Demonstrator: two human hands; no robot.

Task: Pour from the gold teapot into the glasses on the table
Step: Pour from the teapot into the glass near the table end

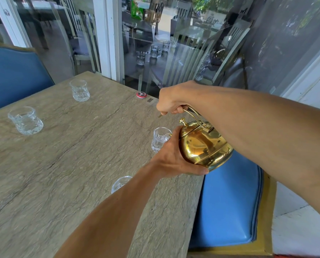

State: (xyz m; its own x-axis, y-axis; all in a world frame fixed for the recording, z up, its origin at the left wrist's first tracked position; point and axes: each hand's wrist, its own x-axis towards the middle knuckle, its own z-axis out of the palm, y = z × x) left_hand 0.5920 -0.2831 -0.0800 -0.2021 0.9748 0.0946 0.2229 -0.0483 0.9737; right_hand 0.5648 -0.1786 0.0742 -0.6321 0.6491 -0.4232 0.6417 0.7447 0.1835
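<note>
**While two hands tip the gold teapot [202, 146], four glasses stand on the desk [71, 164]**

Where the desk's right edge meets a blue seat, the single gold teapot hangs in the air, clear of the surface and tilted toward the left, its lid knob [182, 120] pointing up and left. The right hand [171, 101] is closed in a fist around the top of the wire handle [194, 114]. The left hand [174, 157] cups the round body from the side, thumb lying under the belly; its other fingers are hidden behind the pot. The spout is mostly covered by this hand, and only a small gold tip shows at the rim of the nearest glass [160, 139], which stands just beside the pot. Whether anything is flowing cannot be told.

Four clear cut glasses are counted in all, each upright. Besides the one at the spout, a second [120, 183] stands closer to the person, partly hidden by the left forearm. A third [26, 121] stands well apart near the left edge, and a fourth [79, 90] stands near the far edge.

One red round button [141, 94] lies near the far corner, with one small metal plate [150, 100] just beside it. Two blue upholstered chairs show: one seat [229, 202] at the right, one backrest [12, 75] at the far left. Beyond the desk is a glass wall [174, 43].
</note>
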